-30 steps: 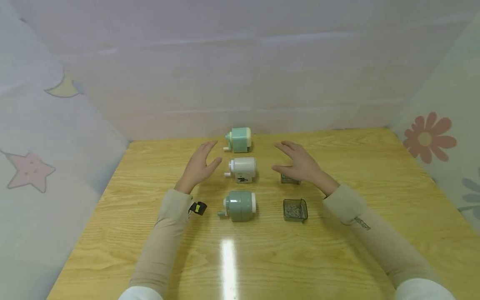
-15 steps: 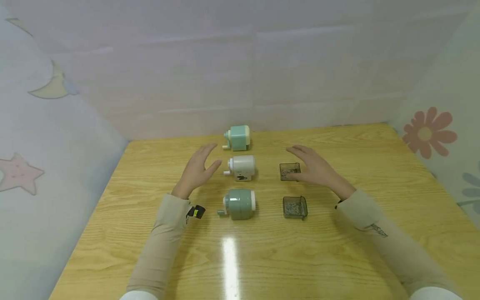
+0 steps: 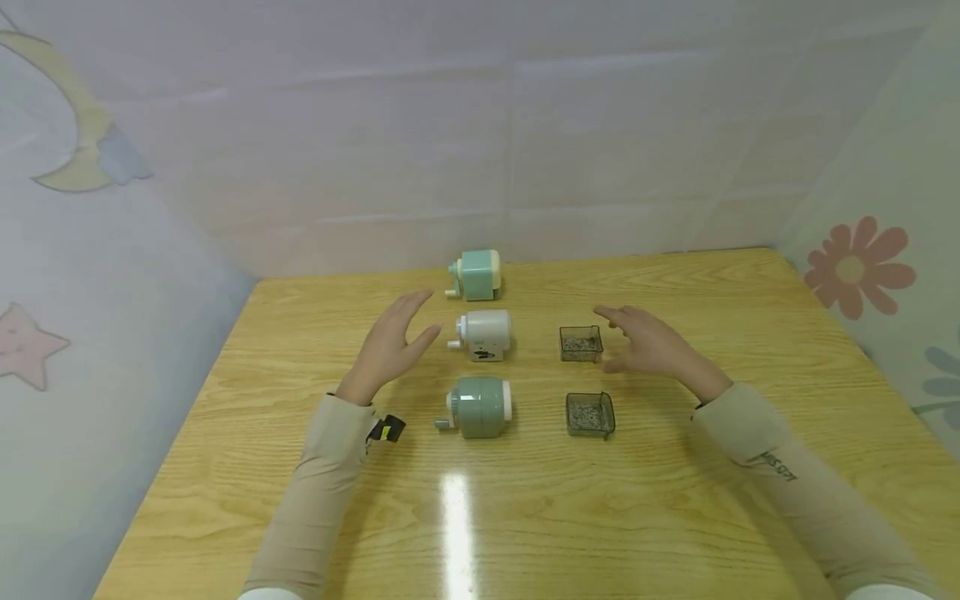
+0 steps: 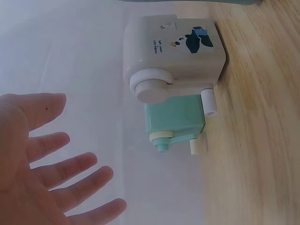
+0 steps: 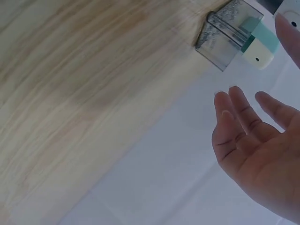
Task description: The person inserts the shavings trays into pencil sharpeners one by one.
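My left hand (image 3: 386, 346) hovers with spread fingers just left of a white crank pencil sharpener (image 3: 486, 333), holding nothing. In the left wrist view this white sharpener (image 4: 173, 56) shows a panda print, and a mint-green sharpener (image 4: 176, 117) stands beyond it. My right hand (image 3: 652, 342) is beside a clear shavings drawer (image 3: 581, 343), fingers loosely bent and nothing in them. Through the right wrist view the drawer (image 5: 225, 35) appears past the fingertips, with dark shavings inside. A second shavings drawer (image 3: 590, 415) lies nearer, to the right of a dark green sharpener (image 3: 482, 407).
The mint-green sharpener (image 3: 478, 275) stands at the back, close to the pale wall (image 3: 360, 167). All the things sit on a wooden table (image 3: 555, 517). A black strap (image 3: 387, 428) hangs at my left wrist.
My right hand has moved right and slightly toward me, uncovering the far drawer on the table. My left hand has barely shifted, and the view has turned slightly.
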